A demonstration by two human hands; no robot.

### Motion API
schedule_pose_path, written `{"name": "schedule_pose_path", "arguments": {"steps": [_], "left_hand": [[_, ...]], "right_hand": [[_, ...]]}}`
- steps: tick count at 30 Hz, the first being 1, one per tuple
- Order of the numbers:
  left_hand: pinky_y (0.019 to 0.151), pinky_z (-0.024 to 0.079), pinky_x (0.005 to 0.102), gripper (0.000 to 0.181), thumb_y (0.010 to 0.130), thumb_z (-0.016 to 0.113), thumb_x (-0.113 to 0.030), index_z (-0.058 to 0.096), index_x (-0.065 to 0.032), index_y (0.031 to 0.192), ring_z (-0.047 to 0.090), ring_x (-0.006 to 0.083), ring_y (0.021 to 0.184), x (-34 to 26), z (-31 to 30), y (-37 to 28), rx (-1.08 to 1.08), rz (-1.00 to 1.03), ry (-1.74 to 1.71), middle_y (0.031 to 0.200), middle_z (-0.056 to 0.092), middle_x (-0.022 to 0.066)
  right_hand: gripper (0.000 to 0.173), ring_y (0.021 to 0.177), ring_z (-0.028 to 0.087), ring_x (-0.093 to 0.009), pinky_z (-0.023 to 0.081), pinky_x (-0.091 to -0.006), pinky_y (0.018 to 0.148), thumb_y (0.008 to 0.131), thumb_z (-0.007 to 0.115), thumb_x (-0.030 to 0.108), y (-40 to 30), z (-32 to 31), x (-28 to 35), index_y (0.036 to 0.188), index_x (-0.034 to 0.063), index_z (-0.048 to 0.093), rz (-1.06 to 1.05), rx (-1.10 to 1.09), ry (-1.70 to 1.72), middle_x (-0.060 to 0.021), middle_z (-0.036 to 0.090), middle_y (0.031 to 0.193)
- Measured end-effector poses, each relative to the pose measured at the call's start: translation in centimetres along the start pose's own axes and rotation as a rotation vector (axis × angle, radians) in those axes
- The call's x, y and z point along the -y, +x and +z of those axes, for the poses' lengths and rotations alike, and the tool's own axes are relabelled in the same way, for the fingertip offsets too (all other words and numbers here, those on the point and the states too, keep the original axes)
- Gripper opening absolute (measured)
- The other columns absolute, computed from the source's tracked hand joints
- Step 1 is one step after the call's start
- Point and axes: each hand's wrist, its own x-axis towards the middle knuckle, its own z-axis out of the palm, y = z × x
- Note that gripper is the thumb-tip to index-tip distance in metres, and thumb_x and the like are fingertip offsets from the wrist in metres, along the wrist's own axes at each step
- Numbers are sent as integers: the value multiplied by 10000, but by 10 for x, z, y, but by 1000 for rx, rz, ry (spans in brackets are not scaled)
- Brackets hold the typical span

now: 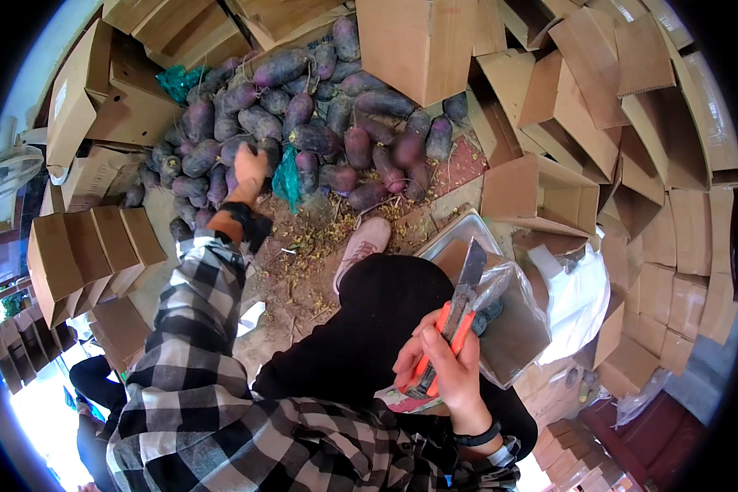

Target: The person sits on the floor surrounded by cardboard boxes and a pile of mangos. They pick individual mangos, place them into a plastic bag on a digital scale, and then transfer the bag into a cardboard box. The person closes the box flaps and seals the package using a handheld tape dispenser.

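Note:
My left hand [250, 166] reaches into a heap of long, dark purple root vegetables [259, 123]. Its fingers touch or nearly touch one of them; whether they grip it cannot be told. My right hand [446, 363], low at the right, is closed around the orange and black handle of a box cutter [461, 307]. The broad, stained blade is extended and points up and away from me. Just beyond the cutter, an open cardboard box [516, 344] lined with clear plastic holds a few dark roundish things, partly hidden.
Teal plastic bags [288, 178] lie among the roots. A metal tray [467, 230] lies partly under the lined box, near white plastic sheeting [575, 301]. Open cartons [538, 197] crowd the right; more cartons [86, 252] stand left. Plant scraps litter the floor. Another person [95, 406] is at lower left.

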Motion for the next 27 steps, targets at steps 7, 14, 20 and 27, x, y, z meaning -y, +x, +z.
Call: {"name": "schedule_pose_path", "arguments": {"steps": [7, 14, 20, 27], "left_hand": [[905, 410, 461, 434, 732, 619, -188, 461, -15, 1097, 452, 362, 1136, -61, -13, 90, -141, 443, 328, 1228, 472, 192], [1076, 258, 447, 832, 728, 609, -220, 193, -61, 1430, 230, 280, 1363, -101, 15, 169, 202, 370, 489, 1481, 230, 131], [992, 371, 377, 796, 689, 679, -246, 306, -50, 1364, 438, 300, 1229, -108, 21, 184, 369, 245, 358, 1335, 442, 186], [957, 391, 456, 819, 656, 759, -380, 380, -74, 1313, 432, 320, 1207, -123, -7, 149, 179, 456, 743, 1305, 455, 134]], "right_hand": [[138, 513, 616, -252, 515, -315, 510, 947, 427, 140, 12, 2, 0, 984, 10, 400, 18, 89, -23, -212, 606, 678], [171, 590, 630, -262, 526, -344, 573, 935, 462, 147, 21, -1, 9, 1004, 1, 404, 111, 159, 68, -216, 604, 697], [198, 599, 633, -266, 516, -334, 574, 916, 489, 159, 28, -4, 17, 1013, 7, 407, 198, 161, 112, -222, 615, 717], [233, 605, 636, -270, 519, -333, 575, 909, 506, 180, 33, -5, 18, 1017, -1, 406, 236, 204, 120, -231, 619, 719]]}}
